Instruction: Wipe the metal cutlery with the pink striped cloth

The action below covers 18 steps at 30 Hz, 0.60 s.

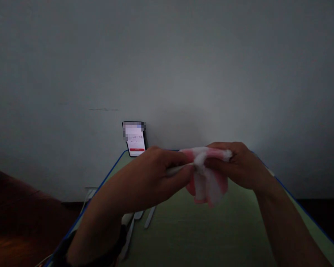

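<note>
My left hand is closed on a pale, slim handle that points toward my other hand. A soft pink-and-white cloth is bunched around the far end of it and hangs down in loose folds. My right hand grips the cloth, its fingers wrapped round the upper part. What the cloth covers is hidden, so I cannot tell the kind of thing on the handle. Both hands are raised above the table, close together.
A lit phone leans against the grey wall at the table's back edge. Several flat metal utensils lie partly under my left forearm on the green table, which has blue edging. A dark reddish shape stands at the left.
</note>
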{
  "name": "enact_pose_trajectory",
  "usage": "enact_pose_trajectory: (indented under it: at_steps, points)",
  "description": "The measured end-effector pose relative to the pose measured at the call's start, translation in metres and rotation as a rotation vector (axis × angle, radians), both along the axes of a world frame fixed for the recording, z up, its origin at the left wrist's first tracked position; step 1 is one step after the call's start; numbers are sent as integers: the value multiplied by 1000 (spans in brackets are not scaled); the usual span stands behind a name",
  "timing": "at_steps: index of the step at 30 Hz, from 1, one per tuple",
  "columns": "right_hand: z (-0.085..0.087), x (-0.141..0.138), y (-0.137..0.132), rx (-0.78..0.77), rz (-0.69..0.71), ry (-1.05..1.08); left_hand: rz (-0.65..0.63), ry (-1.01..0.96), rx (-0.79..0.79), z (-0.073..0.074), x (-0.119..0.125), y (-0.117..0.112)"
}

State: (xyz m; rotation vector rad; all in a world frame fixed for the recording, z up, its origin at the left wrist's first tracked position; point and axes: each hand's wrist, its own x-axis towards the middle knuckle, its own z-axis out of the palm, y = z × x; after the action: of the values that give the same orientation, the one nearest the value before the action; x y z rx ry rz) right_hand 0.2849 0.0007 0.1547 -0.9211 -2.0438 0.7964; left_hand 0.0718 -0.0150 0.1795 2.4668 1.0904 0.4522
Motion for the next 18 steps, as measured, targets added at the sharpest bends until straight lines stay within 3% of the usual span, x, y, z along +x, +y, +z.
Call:
enact_pose_trajectory:
  at_steps: [8, 18]
  points:
    - [5, 0, -1, 94, -16, -126, -3, 66, 21, -2, -1, 3]
    - [2, -14, -6, 275, -213, -115, 94, 114, 110, 3, -6, 3]
